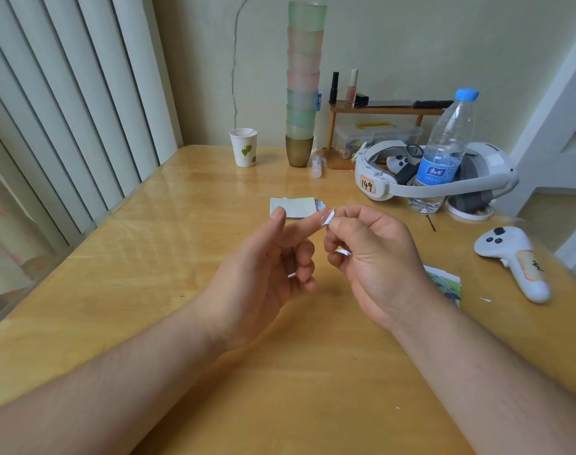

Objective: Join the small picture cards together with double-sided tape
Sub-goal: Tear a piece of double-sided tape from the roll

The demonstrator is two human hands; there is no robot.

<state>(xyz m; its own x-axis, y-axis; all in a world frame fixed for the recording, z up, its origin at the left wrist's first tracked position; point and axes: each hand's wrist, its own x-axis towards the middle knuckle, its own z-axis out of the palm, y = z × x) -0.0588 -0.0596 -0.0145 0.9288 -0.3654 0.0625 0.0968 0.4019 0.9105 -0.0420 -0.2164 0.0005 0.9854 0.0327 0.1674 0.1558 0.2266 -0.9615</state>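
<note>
From my remote seat I see the right hand (372,257) with thumb and forefinger pinching a small white tape piece (327,219), its other fingers curled in around a second white scrap (342,252). The left hand (263,274) reaches its forefinger out so the tip meets that tape piece; its thumb points up and away, and its lower fingers are curled, with a tiny white sliver showing between them. Both hands hover above the surface (181,224), with nothing resting on it beneath them.

My worry: the tape looks folded over on itself, so I judge it could stick to the skin or to its own adhesive side and be wasted. A tug from either finger might crumple it.

The tape's long axis runs roughly up and down, tilted slightly right at the top.

Just beyond the fingertips lies the card stack (293,207), flat, its long axis left to right. Another picture card (444,284) lies near right, partly hidden by the right wrist. Farther right sit a controller (513,261), a water bottle (444,152) and a headset (437,172).
</note>
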